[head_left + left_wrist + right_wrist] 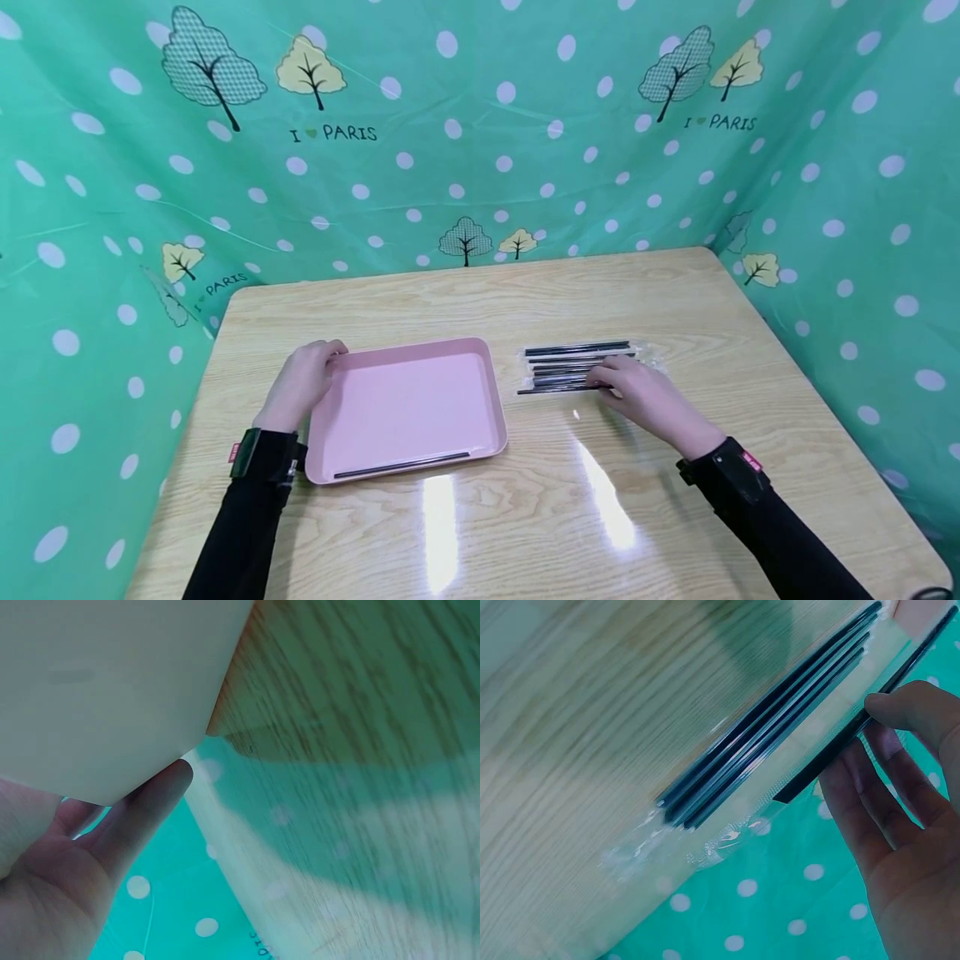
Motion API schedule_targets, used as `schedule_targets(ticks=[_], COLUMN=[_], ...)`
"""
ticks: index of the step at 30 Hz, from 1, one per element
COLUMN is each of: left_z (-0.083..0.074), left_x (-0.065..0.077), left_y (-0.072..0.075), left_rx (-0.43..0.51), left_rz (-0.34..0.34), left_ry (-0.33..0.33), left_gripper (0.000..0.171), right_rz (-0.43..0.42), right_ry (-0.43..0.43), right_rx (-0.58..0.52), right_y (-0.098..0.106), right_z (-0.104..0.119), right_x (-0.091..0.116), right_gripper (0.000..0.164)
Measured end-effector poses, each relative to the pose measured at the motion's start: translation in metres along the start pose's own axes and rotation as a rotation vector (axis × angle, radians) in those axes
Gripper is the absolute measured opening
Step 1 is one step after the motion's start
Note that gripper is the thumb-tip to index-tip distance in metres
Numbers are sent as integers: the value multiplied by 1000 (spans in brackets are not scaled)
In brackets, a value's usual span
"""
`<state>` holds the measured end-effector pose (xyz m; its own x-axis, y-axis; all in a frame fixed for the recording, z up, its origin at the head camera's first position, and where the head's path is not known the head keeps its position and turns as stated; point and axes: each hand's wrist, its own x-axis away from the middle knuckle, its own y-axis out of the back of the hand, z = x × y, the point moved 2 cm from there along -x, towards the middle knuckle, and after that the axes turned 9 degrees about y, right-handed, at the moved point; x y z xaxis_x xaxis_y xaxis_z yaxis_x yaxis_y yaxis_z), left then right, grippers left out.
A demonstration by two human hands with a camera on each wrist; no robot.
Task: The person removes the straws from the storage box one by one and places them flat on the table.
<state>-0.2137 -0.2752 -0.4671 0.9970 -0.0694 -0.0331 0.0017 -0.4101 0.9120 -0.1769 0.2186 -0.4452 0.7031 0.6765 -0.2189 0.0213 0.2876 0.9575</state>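
A shallow pink tray (416, 400) lies at the centre left in the head view, with a dark chopstick (401, 465) along its near edge. My left hand (303, 375) holds the tray's far left corner; in the left wrist view its fingers are at the tray's edge. My right hand (630, 387) pinches a single black chopstick (825, 759) between thumb and fingers. Beside it, several dark chopsticks (769, 720) lie in a clear plastic wrapper (727, 844) on the table, right of the tray.
The light wooden table (525, 517) has rounded corners and bright reflections near its front. A green dotted cloth (480, 125) hangs behind it and along both sides. A dark cable (932, 592) shows at the lower right corner.
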Motion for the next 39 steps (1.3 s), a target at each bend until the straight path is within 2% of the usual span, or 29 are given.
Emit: schedule_targets(ticks=[9, 18, 39], left_z=[0, 2, -1], left_x=[0, 0, 0], left_y=[0, 0, 0], left_rx=[-1, 7, 2], left_rz=[12, 5, 0], left_ry=[8, 0, 7], left_gripper=[23, 22, 21], right_rz=[18, 60, 54], right_ry=[-50, -58, -80], right_rx=[11, 10, 26], right_y=[5, -12, -19], right_z=[-16, -29, -34], right_x=[12, 16, 21], right_gripper=[23, 22, 22])
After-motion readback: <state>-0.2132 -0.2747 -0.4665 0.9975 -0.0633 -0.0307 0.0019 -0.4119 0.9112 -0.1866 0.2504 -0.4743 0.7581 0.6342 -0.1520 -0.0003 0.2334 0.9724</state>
